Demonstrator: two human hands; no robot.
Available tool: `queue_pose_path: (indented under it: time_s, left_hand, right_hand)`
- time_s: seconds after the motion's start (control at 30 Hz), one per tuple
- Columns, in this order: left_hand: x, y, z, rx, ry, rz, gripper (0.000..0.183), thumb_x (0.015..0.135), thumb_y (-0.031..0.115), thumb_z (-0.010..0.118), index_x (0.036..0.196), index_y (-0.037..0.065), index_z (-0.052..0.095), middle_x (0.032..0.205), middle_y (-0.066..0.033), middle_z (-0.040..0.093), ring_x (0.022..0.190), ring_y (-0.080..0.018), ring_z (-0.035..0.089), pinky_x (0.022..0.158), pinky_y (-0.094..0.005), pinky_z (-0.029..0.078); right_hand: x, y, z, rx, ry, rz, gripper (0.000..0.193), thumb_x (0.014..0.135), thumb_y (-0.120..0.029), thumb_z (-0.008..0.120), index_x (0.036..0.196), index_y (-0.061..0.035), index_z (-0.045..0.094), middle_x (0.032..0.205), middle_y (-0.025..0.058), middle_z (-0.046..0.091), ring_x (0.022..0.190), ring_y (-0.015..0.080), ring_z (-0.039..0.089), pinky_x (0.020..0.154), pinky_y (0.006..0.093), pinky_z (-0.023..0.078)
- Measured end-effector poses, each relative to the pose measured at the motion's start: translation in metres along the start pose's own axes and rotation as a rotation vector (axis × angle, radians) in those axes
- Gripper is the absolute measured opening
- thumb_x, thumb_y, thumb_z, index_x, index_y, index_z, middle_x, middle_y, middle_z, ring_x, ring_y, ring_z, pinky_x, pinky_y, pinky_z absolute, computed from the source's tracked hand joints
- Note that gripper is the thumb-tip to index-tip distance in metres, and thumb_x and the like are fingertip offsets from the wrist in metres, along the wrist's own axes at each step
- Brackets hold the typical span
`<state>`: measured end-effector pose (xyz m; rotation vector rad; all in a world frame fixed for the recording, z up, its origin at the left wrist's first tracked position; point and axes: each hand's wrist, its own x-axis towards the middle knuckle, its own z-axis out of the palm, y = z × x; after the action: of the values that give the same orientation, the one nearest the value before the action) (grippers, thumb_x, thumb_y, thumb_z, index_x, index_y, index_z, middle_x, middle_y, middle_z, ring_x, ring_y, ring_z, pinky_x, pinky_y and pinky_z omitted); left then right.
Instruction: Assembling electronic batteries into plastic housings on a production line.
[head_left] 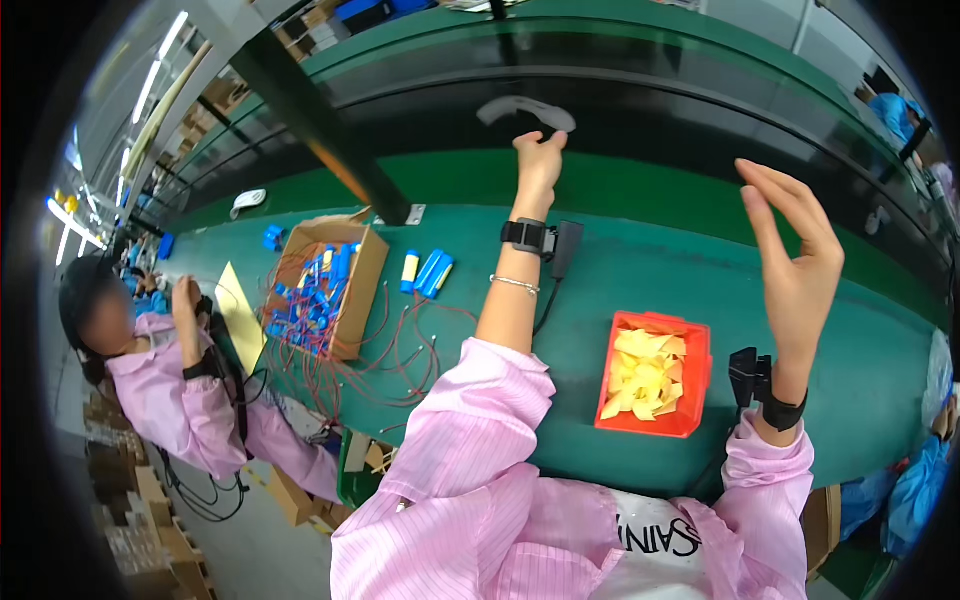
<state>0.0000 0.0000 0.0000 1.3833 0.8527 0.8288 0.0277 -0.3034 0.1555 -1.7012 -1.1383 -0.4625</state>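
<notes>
Left-hand grip [541, 168] stands parted beside blurred grey curved strip [528, 106] on black belt [655, 125]; right-hand grip [803, 255], parted, far right of red plastic tray [693, 400].

So the desk [585, 300] was green, and kinda messy on the left. A cardboard box [362, 300] full of blue cylinders and wires sat there, with loose wires [400, 330] trailing out over the top. Three more blue-and-yellow cylinders [428, 274] lay just beside it. Further right sat a red bin [692, 380] of yellow scraps [645, 372].
</notes>
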Motion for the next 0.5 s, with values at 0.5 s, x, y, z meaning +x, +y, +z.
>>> queue_pose_path:
  time_s: [0.5]
  left_hand:
    - [-0.058,0.030,-0.228,1.586,-0.043,-0.278,0.046,0.082,0.035,0.073,0.100,-0.006,0.063,0.086,-0.0238,0.070,0.082,-0.0352,0.070,0.071,-0.0435,0.055]
  right_hand:
    - [-0.005,0.005,0.003,0.112,-0.040,0.077,0.021,0.090,-0.005,0.066,0.110,-0.0028,0.073,0.085,0.0080,0.070,0.082,0.0135,0.065,0.077,0.0244,0.048]
